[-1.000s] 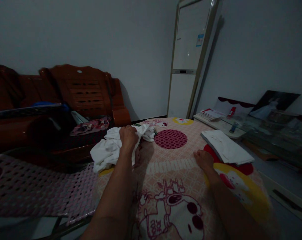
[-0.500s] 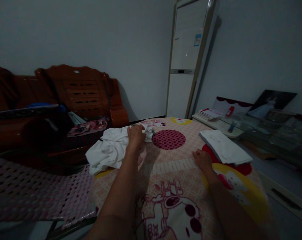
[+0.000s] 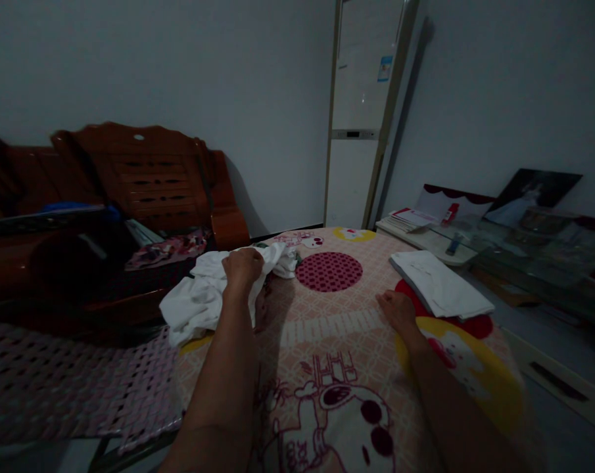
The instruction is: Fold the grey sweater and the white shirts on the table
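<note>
Plainly, 2 bare hands work over a round table covered by a pink patterned tablecloth point(image 3: 327, 309), 1 toward the left and 1 toward the right. The left hand point(image 3: 244, 265) is on the crumpled white cloth point(image 3: 196, 302), which lies in loose folds at the table's left edge. Its fingers are curled into a fist and clamped on the fabric (the fingertips themselves are hidden), and an edge of the cloth runs down from the fist toward the near side. A bit of green shows at the cloth's far right end.

The right hand point(image 3: 397, 309) is low over the right half of the table, its fingers bent and drawn together; whether they pinch the tablecloth, I cannot tell. Just beyond it to the right lies a folded white cloth point(image 3: 440, 284), flat, partly over a red patch of the tablecloth's pattern.

On the near left is a pink woven chair point(image 3: 144, 381). Past it, on the far left, stands a brown wooden sofa point(image 3: 149, 177) with a flowered cloth point(image 3: 171, 249) on its seat. On the far right, papers point(image 3: 410, 220), a small red bottle point(image 3: 451, 213) and a dark picture point(image 3: 534, 194) sit near a glass shelf
</note>
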A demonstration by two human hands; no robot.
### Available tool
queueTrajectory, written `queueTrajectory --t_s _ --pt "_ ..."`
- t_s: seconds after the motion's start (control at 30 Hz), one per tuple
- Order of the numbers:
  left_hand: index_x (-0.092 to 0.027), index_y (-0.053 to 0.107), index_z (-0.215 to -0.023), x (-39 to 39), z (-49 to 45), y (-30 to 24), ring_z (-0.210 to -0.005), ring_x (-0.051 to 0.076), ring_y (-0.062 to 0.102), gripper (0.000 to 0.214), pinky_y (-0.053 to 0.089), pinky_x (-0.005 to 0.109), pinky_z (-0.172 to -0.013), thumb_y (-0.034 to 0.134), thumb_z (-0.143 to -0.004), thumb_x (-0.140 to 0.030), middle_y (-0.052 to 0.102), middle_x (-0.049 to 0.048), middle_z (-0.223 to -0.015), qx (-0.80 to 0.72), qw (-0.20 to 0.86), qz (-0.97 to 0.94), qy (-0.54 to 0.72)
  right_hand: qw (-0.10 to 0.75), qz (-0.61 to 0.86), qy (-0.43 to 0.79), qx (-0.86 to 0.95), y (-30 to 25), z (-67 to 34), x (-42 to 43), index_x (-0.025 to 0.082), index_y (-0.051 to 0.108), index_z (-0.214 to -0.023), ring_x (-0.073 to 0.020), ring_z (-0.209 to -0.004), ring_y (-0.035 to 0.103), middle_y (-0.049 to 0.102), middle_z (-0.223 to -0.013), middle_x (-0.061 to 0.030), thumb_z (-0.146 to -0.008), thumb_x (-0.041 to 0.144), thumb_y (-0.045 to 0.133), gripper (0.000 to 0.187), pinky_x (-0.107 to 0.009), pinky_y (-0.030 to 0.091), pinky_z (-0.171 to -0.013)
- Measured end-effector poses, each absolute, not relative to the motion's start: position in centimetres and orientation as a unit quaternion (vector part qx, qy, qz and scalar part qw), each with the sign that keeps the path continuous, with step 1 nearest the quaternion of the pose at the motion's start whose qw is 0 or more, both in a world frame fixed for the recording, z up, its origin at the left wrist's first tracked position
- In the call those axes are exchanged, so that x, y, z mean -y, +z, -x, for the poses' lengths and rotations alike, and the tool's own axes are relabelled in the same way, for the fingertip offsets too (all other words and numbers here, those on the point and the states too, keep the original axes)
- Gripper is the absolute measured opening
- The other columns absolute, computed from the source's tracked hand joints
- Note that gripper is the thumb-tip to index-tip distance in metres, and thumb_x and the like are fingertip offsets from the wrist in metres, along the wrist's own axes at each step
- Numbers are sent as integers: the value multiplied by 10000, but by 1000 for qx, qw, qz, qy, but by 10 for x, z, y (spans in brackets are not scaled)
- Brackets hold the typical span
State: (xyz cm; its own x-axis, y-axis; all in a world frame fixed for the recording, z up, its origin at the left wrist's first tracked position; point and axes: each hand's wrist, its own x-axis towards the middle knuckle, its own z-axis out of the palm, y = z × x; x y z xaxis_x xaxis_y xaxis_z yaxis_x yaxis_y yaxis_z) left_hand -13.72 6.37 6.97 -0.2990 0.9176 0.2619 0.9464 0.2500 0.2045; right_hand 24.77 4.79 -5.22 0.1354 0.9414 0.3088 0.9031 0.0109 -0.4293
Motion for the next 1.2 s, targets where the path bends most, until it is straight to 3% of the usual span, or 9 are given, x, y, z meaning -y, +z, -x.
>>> queueTrajectory --t_s 0.13,0.27,0.37,0.63,0.73,0.87,1.0,1.1,1.2 --pt "-316 656 -1252 -64 146 64 -1273 357 517 595 361 504 -1057 768 -669 -276 581 82 -1410 745 38 661 -81 284 701 51 652 -51 -248 -47 186 620 -611 -158 -613 542 638 -634 -53 -860 382 533 329 -271 308 -580" --pt "-232 742 -1085 -65 147 59 -1185 342 588 332 406 451 -1011 650 -766 -220 667 124 -1264 752 63 651 -87 301 694 70 651 -49 -247 -46 195 566 -560 -154 -582 524 600 -584 -36 -832 392 538 337 -273 315 -581" --pt "-167 737 -1097 -66 143 61 -1065 326 649 324 462 378 -887 566 -840 -265 714 168 -1122 764 74 622 -153 322 687 84 646 -48 -247 -47 202 530 -528 -151 -562 515 578 -555 -26 -806 395 540 338 -272 323 -573" --pt "-207 671 -1025 -48 84 95 -936 250 657 191 446 311 -779 545 -884 -234 730 88 -974 675 112 630 -367 415 651 130 622 -54 -247 -48 217 503 -514 -156 -490 495 521 -462 -6 -782 500 537 391 -283 353 -530" --pt "-205 649 -989 -43 41 91 -895 222 652 139 441 295 -772 565 -878 -202 722 70 -941 586 64 692 -415 471 620 205 594 -54 -242 -47 198 600 -628 -158 -482 526 578 -504 -8 -758 552 585 378 -273 391 -491" --pt "-197 628 -930 -40 -12 65 -768 184 621 74 428 277 -712 581 -874 -208 696 42 -843 486 -40 762 -426 515 554 318 571 -50 -231 -44 166 696 -983 -170 -550 604 698 -722 -42 -692 563 698 493 -265 453 -474" --pt "-183 607 -846 -39 -38 40 -687 156 572 39 408 268 -665 574 -860 -197 648 15 -758 431 -113 787 -428 513 460 427 585 -41 -219 -35 171 704 -1102 -231 -815 696 747 -959 -90 -675 536 760 564 -321 551 -666" --pt "-181 589 -795 -43 -36 32 -689 147 561 54 408 265 -667 571 -844 -195 631 5 -744 435 -146 761 -458 486 393 496 603 -33 -214 -27 181 716 -1120 -258 -1008 680 737 -1098 -94 -720 515 751 521 -382 534 -874" --pt "-182 579 -776 -52 -26 31 -682 143 561 71 415 256 -652 580 -833 -224 620 -3 -729 448 -194 714 -502 450 366 532 617 -29 -211 -22 187 699 -1160 -243 -1035 667 729 -1125 -78 -738 459 759 506 -380 512 -910"
